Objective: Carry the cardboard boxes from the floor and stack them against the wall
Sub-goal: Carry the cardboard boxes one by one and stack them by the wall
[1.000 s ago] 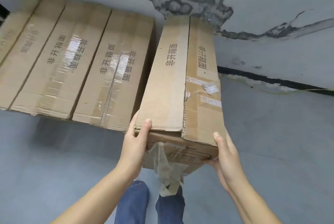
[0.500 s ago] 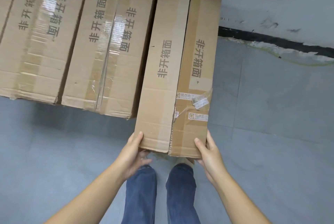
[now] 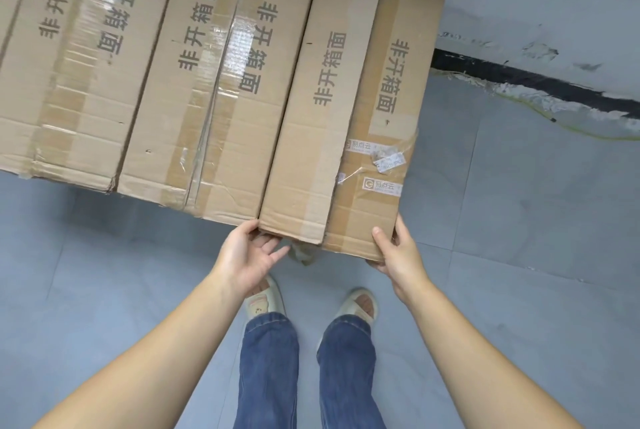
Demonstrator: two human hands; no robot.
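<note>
Grey floor (image 3: 519,255), boxes (image 3: 156,82) along far wall (image 3: 554,12): my right hand (image 3: 398,252) grips rightmost box (image 3: 346,151) near corner; left hand (image 3: 247,255) open, thumb touching it.

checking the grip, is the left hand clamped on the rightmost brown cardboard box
No, the left hand lies open-palmed with relaxed fingers at the rightmost brown cardboard box corner.

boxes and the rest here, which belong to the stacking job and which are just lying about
Part of the job:
- held box, rightmost in the row
- two boxes to its left
- left hand, open, thumb on the held box's near corner
- right hand, gripping its other near corner
- wall

Just lying about:
- yellow cord along the wall's foot
- loose tape hanging under the held box
</note>
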